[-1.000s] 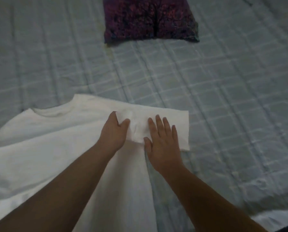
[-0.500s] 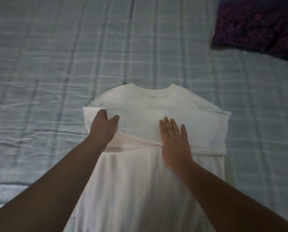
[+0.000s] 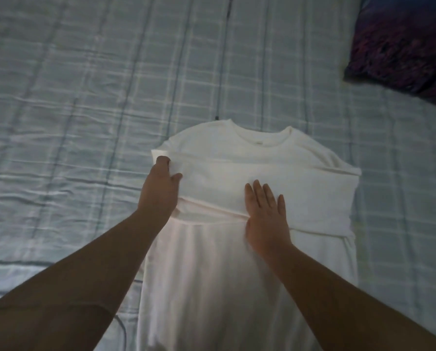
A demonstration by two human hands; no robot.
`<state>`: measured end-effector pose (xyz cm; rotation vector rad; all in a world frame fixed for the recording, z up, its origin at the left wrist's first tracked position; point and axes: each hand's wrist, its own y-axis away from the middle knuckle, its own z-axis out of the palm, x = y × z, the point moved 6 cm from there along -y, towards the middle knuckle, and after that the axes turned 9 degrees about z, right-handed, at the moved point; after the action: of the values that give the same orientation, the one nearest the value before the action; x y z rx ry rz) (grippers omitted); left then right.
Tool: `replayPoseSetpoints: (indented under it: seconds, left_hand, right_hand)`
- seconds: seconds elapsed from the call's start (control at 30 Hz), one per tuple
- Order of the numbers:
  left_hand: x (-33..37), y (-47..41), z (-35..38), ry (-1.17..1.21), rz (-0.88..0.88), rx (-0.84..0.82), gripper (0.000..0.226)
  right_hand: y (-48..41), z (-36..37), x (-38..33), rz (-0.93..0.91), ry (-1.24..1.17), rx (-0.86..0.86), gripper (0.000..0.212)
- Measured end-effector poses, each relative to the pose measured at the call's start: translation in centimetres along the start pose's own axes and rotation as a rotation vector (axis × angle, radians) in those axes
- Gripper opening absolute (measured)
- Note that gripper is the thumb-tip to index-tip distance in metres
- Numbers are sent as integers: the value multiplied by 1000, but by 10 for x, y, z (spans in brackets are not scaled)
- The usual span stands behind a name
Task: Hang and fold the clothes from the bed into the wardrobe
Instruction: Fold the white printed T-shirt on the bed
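Head view: a left hand [image 3: 161,191] and a right hand [image 3: 266,219] are seen from above, both set on a white T-shirt [image 3: 211,287].
Left fingers [image 3: 162,160]: curled over the left end of a folded-over sleeve band [image 3: 305,196], which is pinched between them and the thumb.
Right fingers [image 3: 261,196]: held straight and close together, laid flat on the band; nothing is gripped.
Right palm: pressed across the band's lower edge and onto the shirt body.
Sleeve band: laid crosswise over the chest, just below the neckline [image 3: 260,139], from one side of the shirt to the other.
White T-shirt: spread flat on the bed, neckline pointed away from the person, hem cut off at the bottom edge.
Bedsheet [image 3: 85,122]: pale, checked and creased, seen on all sides of the shirt.
Purple patterned cloth [image 3: 402,41]: placed at the upper right corner, well apart from the shirt.
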<state>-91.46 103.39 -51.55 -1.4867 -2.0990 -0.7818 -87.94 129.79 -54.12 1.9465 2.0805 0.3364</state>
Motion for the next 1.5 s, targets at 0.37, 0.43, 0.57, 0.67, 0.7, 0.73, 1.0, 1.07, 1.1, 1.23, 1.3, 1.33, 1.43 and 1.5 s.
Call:
replayPoseSetpoints:
  seconds: [0.37,0.43,0.57,0.67,0.7,0.73,1.0,1.07,1.1,1.23,1.3,1.33,1.43,1.5]
  left_hand:
    - [-26,76,-15,-212,139,-97,61]
    - [-30,111,-15,-199,125,-161,61]
    - [-42,184,-10,-129,80,-233,63]
    - [-57,235,-6,-70,2,-206,64]
    - [-63,251,-5,-60,-39,-196,63]
    - [-70,267,-4,-53,-84,-190,62]
    - [-109,387,4,175,-507,-155,49]
    - [-126,399,8,223,-579,-166,51]
    - [-126,402,8,232,-590,-184,44]
    - [-118,413,8,420,-701,-242,19]
    - [-118,416,10,631,-771,-193,11]
    - [-118,418,10,732,-808,-134,8]
    - [-106,427,5,851,-860,-45,10]
    - [-95,436,-1,853,-841,-61,4]
  right_hand:
    - [83,9,17,139,-110,-84,89]
    - [115,12,26,200,-141,-118,86]
    - [181,24,64,347,-197,-126,80]
    - [225,39,102,452,-267,-42,74]
    - [238,46,113,481,-281,-28,73]
    - [252,53,124,495,-271,-24,72]
    - [343,86,179,788,-750,-145,63]
    - [353,89,189,950,-902,-189,61]
    - [352,91,194,994,-977,-214,60]
    - [338,124,216,993,-1040,-381,47]
    - [332,133,223,1000,-1088,-406,31]
    - [331,131,223,1012,-1136,-404,24]
    - [340,96,213,1067,-1273,-337,17]
    - [351,78,215,1082,-1214,-312,32]
